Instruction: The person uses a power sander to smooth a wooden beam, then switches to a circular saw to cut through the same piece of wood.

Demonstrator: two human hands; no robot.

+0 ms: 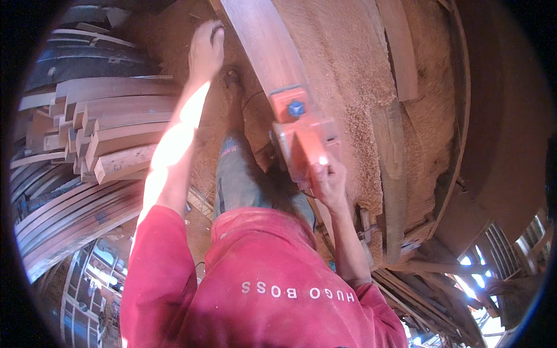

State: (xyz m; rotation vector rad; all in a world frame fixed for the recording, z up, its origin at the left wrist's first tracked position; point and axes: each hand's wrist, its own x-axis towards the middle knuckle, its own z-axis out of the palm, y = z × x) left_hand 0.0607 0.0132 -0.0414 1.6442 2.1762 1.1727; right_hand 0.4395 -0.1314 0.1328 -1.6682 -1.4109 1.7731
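Observation:
My right hand (328, 182) is closed on the handle of an orange electric planer (304, 139) with a blue front knob (296, 108). The planer rests on a long pale reddish plank (261, 43) running away from me. Off the plank's left side, near its far end, my left hand (206, 49) is raised with fingers partly curled; blur hides whether anything is between them. My legs and a bare foot (232, 78) show below, beside the plank.
Stacked timber (122, 124) and more long boards (81, 211) fill the left. A shaving-covered bench (354, 69) carries further boards (400, 52) to the right, with a curved outer edge. Dark wood pieces (418, 301) lie at lower right.

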